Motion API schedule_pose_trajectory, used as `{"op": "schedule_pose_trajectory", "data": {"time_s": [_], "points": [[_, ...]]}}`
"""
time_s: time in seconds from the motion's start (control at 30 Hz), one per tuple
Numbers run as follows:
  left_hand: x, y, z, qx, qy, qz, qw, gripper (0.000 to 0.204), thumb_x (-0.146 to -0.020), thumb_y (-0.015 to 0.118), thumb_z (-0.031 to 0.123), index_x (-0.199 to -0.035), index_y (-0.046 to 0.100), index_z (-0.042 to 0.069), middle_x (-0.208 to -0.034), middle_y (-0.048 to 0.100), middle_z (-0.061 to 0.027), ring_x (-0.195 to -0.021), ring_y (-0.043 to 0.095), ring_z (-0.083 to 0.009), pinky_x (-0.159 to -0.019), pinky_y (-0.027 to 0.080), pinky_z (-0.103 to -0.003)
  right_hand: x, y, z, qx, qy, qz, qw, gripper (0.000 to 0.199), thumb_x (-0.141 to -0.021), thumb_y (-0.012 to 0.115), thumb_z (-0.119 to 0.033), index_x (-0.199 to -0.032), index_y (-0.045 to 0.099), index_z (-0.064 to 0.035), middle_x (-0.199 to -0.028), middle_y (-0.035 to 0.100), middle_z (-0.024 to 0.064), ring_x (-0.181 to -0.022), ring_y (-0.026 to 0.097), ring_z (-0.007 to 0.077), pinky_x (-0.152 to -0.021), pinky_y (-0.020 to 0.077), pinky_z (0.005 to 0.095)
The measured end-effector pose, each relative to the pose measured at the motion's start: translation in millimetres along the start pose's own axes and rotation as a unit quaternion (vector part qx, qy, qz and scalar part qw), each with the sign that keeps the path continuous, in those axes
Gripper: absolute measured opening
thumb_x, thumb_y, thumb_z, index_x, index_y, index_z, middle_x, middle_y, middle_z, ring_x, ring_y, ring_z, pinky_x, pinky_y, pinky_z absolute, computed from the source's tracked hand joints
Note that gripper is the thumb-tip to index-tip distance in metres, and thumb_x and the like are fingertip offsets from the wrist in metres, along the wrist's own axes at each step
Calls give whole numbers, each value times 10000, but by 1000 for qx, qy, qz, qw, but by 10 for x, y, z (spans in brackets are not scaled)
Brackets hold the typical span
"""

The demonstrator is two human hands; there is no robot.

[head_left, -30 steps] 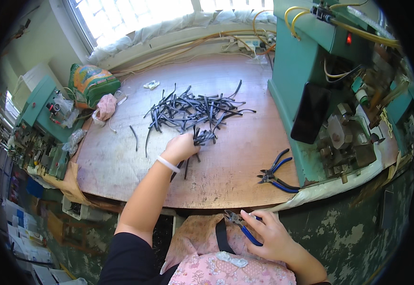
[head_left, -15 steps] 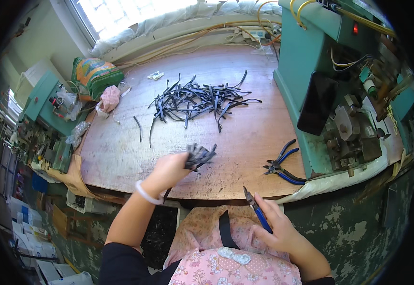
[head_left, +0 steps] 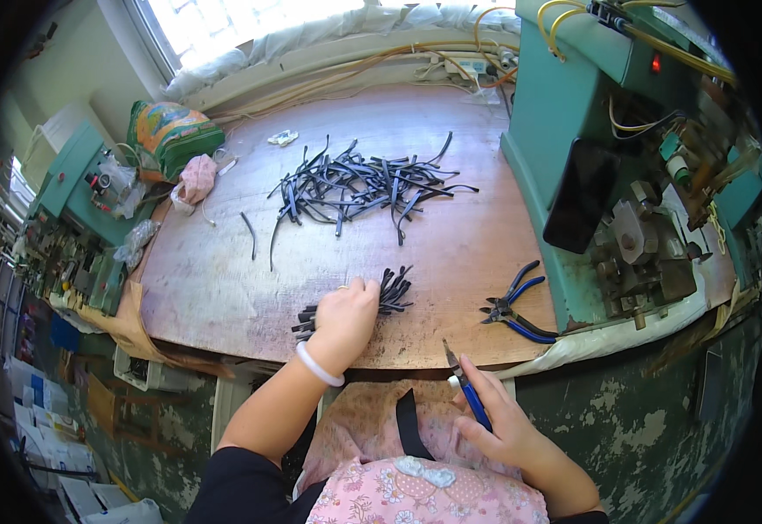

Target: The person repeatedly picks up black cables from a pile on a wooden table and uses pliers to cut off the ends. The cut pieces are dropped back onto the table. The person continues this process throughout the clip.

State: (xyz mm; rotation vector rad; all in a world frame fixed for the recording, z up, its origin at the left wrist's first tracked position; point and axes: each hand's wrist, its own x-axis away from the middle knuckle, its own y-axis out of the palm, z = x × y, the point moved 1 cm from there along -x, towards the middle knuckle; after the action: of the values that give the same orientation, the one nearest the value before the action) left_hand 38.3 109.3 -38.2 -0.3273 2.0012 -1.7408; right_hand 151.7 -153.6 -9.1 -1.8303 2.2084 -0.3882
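Observation:
My left hand (head_left: 347, 321), with a white band at the wrist, is closed over a bundle of slim black strips shaped like eyeglass temples (head_left: 394, 291) near the table's front edge. Their ends stick out on both sides of the hand; the middle is hidden under it. In my right hand (head_left: 496, 414) are blue-handled pliers (head_left: 472, 397), their jaws pointing up and left, just in front of the table edge. Farther back lies a loose, tangled pile of the same black temples (head_left: 359, 188). Two single ones lie left of the pile.
Blue-handled cutting pliers (head_left: 519, 303) lie spread on the table's right side. A green machine (head_left: 527, 166) with a black phone (head_left: 580, 194) stands at the right. Another green machine (head_left: 84, 188), a colourful bag (head_left: 171, 140) and a pink cloth (head_left: 194, 182) are at the left.
My left hand has moved right and come down onto the table with the bundle, which now sticks out on both sides. My right hand has shifted slightly with its pliers.

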Motion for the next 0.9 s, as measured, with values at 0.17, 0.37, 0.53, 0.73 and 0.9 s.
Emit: {"op": "schedule_pose_trajectory", "data": {"time_s": [0.17, 0.37, 0.53, 0.73, 0.9], "points": [[58, -395, -179, 607, -158, -67, 776, 230, -917, 670, 216, -1060, 625, 41, -791, 642, -45, -627, 597, -119, -567, 482, -247, 99, 42, 331, -202, 15, 103, 974, 978, -856, 704, -328, -1553, 115, 23, -1275, 485, 214, -1010, 578, 280, -890, 488, 390], [272, -416, -1, 879, -65, -89, 463, 299, -963, 607, 329, -806, 459, 122, -625, 427, 15, -475, 424, -82, -459, 353, -238, -98, -65, -92, 246, -157, 85, 953, 766, -727, 791, -240, -1430, 510, -124, -1114, 543, 129, -915, 573, 277, -806, 475, 392], [326, -402, 131, 912, -18, -94, 399, 306, -939, 640, 321, -784, 479, 113, -610, 455, -7, -448, 417, -79, -451, 350, -211, -78, -70, -296, 323, -178, 37, 929, 626, -710, 772, -303, -1313, 630, -212, -1142, 534, 81, -1057, 492, 259, -889, 372, 396], [306, -492, 178, 908, 35, -114, 401, 291, -983, 572, 320, -799, 440, 136, -578, 418, 39, -437, 410, -79, -486, 327, -270, -77, -111, -394, 350, -181, 32, 918, 593, -729, 764, -264, -1305, 634, -218, -1141, 527, 78, -1046, 492, 260, -886, 385, 394], [361, -491, 222, 917, 31, -75, 391, 300, -972, 596, 337, -801, 444, 144, -589, 434, 43, -439, 417, -79, -509, 355, -265, -73, -102, -331, 328, -193, 37, 924, 685, -592, 801, -157, -1261, 664, -201, -1076, 527, 82, -941, 550, 258, -811, 461, 385]]}}
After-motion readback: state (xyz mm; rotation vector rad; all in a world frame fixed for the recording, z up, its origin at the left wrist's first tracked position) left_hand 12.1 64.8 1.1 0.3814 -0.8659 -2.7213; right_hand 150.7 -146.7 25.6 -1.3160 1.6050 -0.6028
